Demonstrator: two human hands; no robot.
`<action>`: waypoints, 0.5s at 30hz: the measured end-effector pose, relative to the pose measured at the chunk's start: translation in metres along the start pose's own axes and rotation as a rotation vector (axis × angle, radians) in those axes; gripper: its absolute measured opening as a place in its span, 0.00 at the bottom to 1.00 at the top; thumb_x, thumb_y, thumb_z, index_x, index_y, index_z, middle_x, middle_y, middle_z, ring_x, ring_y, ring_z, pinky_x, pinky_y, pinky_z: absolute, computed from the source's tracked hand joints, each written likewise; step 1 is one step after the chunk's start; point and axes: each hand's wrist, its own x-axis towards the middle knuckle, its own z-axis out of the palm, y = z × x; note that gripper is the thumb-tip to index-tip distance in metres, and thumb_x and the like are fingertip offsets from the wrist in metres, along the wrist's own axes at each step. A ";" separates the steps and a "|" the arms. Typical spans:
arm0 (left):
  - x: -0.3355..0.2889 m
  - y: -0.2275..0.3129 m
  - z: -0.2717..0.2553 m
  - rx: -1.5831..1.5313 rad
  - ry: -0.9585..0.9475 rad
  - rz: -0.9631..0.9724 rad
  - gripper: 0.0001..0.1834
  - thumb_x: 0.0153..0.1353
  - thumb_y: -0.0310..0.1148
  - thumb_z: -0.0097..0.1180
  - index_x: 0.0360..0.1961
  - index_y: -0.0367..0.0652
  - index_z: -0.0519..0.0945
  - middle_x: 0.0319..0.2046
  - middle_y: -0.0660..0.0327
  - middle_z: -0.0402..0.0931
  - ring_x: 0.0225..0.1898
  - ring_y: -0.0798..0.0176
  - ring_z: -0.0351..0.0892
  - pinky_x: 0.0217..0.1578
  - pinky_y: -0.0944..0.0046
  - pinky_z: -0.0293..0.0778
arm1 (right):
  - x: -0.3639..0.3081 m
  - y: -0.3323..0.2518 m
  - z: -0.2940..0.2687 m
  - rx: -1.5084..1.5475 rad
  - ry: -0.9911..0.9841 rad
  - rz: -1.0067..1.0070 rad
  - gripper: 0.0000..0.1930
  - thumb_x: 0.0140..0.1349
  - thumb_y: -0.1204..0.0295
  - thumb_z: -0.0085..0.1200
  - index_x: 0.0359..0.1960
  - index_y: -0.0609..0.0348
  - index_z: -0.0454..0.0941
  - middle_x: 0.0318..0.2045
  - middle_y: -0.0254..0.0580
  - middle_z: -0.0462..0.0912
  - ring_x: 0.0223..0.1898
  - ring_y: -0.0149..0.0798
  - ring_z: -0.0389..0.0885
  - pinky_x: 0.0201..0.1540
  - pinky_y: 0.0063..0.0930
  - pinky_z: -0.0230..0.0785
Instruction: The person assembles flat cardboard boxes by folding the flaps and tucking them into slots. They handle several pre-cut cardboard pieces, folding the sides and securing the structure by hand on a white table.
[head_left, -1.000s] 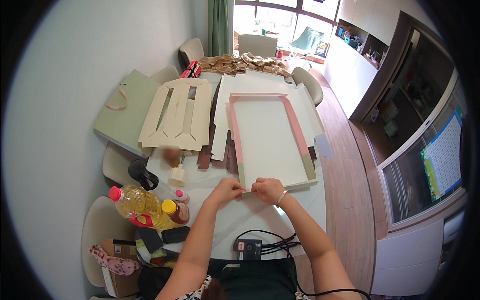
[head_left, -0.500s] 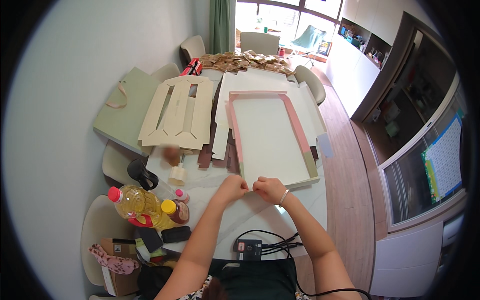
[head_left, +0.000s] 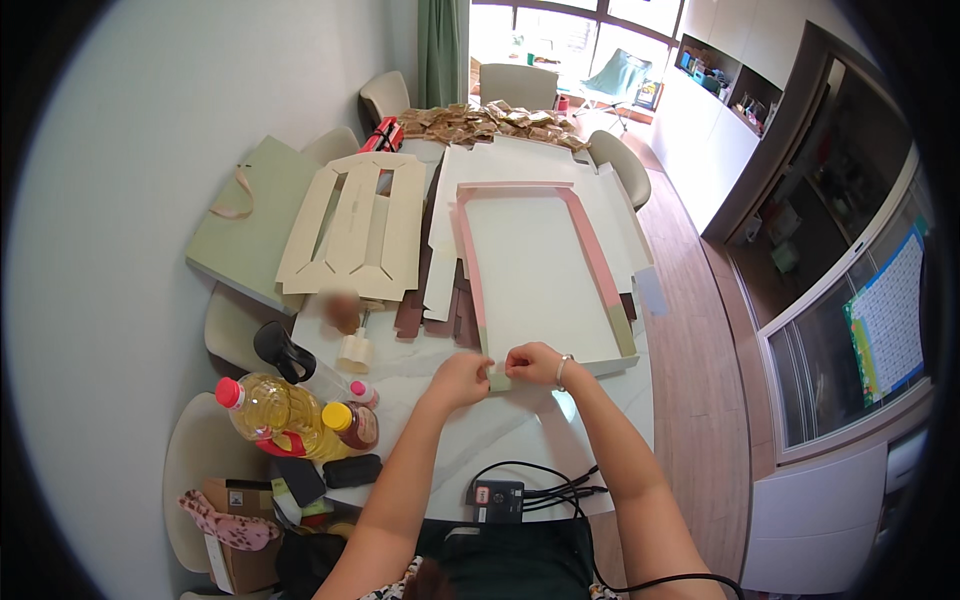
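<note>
A shallow cardboard tray [head_left: 545, 275] with a white inside and pink and green folded sides lies on the table in front of me. At its near left corner, my left hand [head_left: 462, 381] is closed, with thumb and fingertips against the side wall. Just right of it, my right hand [head_left: 537, 363] is bent in a pinch above the near edge, a bracelet on its wrist. What lies between the right fingertips is too small to make out. Under the tray spreads a large white cardboard sheet [head_left: 625, 225], with brown pieces [head_left: 463, 310] showing at its left.
A cream cut-out cardboard piece [head_left: 350, 235] and a green box [head_left: 255, 215] lie to the left. An oil bottle [head_left: 275, 410], a yellow-capped jar [head_left: 352, 424] and a black device with cables [head_left: 498, 500] stand nearer. Small packets [head_left: 495, 124] are heaped at the far end.
My right hand has lifted slightly away from the near edge, and my left hand has shifted a little left. More of the tray's corner shows between them.
</note>
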 end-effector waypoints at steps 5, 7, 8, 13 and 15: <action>-0.010 -0.004 -0.003 0.034 0.010 0.114 0.18 0.46 0.28 0.62 0.42 0.42 0.83 0.35 0.58 0.75 0.34 0.58 0.79 0.38 0.62 0.76 | 0.008 0.004 0.000 -0.052 -0.057 0.052 0.09 0.57 0.68 0.54 0.34 0.60 0.81 0.30 0.42 0.83 0.32 0.35 0.78 0.40 0.31 0.71; -0.011 -0.003 -0.004 0.043 0.007 0.152 0.18 0.45 0.29 0.65 0.41 0.43 0.83 0.36 0.58 0.75 0.35 0.58 0.79 0.38 0.61 0.76 | 0.009 0.003 -0.001 -0.069 -0.093 0.086 0.10 0.57 0.67 0.53 0.35 0.60 0.82 0.31 0.42 0.83 0.34 0.36 0.78 0.41 0.31 0.71; -0.012 -0.002 -0.004 0.059 0.010 0.165 0.18 0.44 0.30 0.67 0.40 0.42 0.83 0.36 0.59 0.75 0.36 0.57 0.79 0.38 0.61 0.76 | 0.010 0.005 0.000 -0.061 -0.100 0.095 0.10 0.57 0.67 0.53 0.35 0.59 0.82 0.31 0.42 0.83 0.34 0.36 0.78 0.41 0.32 0.71; -0.015 0.013 0.003 0.151 0.080 0.114 0.19 0.40 0.33 0.72 0.36 0.42 0.81 0.36 0.60 0.74 0.37 0.56 0.78 0.38 0.59 0.76 | 0.018 0.004 0.001 -0.120 -0.150 0.144 0.11 0.56 0.68 0.53 0.37 0.59 0.82 0.34 0.44 0.83 0.36 0.39 0.79 0.43 0.32 0.71; -0.019 0.027 0.001 0.197 0.101 0.054 0.19 0.38 0.34 0.73 0.33 0.42 0.81 0.37 0.61 0.74 0.39 0.56 0.77 0.38 0.59 0.76 | 0.018 0.005 0.002 -0.126 -0.133 0.165 0.11 0.56 0.68 0.53 0.36 0.59 0.82 0.34 0.44 0.83 0.36 0.39 0.79 0.43 0.33 0.71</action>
